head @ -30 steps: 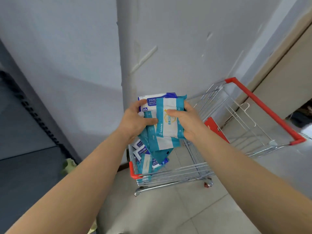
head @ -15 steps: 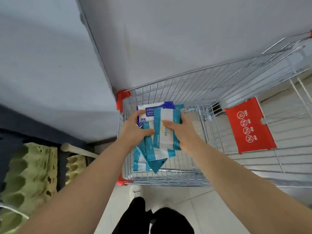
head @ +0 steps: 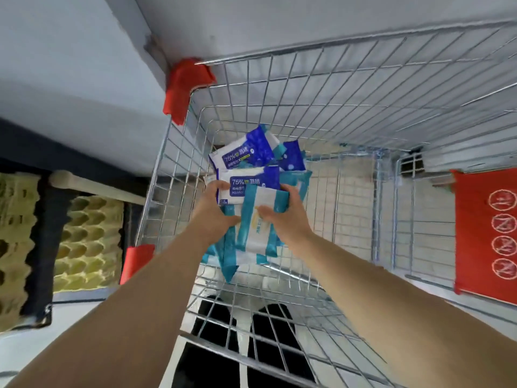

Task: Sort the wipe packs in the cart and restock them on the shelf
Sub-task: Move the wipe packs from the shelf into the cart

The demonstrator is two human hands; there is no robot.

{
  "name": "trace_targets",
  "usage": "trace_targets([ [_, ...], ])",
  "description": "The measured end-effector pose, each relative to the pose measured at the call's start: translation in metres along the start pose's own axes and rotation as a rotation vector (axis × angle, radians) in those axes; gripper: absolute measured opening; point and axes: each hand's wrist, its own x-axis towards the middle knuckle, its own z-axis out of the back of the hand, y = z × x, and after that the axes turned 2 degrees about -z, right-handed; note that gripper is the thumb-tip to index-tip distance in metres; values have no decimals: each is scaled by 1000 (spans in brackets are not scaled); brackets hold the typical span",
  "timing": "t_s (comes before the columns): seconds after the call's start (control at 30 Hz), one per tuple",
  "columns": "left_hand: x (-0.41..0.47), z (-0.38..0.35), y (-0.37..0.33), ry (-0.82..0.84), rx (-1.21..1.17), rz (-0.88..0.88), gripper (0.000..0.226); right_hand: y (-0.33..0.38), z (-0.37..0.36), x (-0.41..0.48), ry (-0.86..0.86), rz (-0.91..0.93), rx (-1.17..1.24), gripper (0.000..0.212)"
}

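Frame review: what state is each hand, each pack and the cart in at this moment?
Left hand, grips the held stack's left edge, at the blue alcohol pack.
Right hand, grips the right edge, thumb on the front teal pack.
Teal packs, held, fanned, inside the cart.
Blue alcohol pack, held at the stack's back.
Loose blue packs, lying in the cart's far corner, untouched.
Cart, holds the loose packs.

Glossy plastic wipe packs (head: 256, 233), wire-metal cart (head: 349, 113)
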Motion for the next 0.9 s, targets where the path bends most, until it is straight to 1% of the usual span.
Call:
trace_targets([
  [0.07, 6, -6, 5, -41, 61, 7, 62, -7, -1, 7, 1, 16, -94, 60],
  [0.17, 10, -6, 8, -77, 138, 4, 55, -9, 0, 9, -13, 62, -282, 64],
  [0.27, 4, -1, 0, -115, 223, -3, 46, -1, 8, -1, -30, 71, -514, 62],
  [0.33, -6, 6, -10, -141, 317, 1, 42, 7, 14, -8, -24, 120, -624, 56],
  [0.47, -35, 25, -44, -156, 471, -100, 38, 45, 23, -32, -39, 355, -796, 36],
  [0.57, -67, 48, -82, -168, 616, -171, 35, 90, 28, -60, -53, 473, -930, 31],
  [0.63, -93, 66, -108, -204, 688, -212, 32, 123, 30, -85, -26, 516, -960, 33],
  [0.7, -121, 85, -131, -270, 749, -246, 31, 158, 28, -112, 3, 602, -1006, 34],
  [0.8, -165, 119, -163, -389, 808, -297, 33, 211, 21, -158, 7, 841, -1111, 32],
  [0.9, -212, 160, -187, -542, 776, -326, 33, 259, 7, -204, 7, 1053, -1132, 21],
])
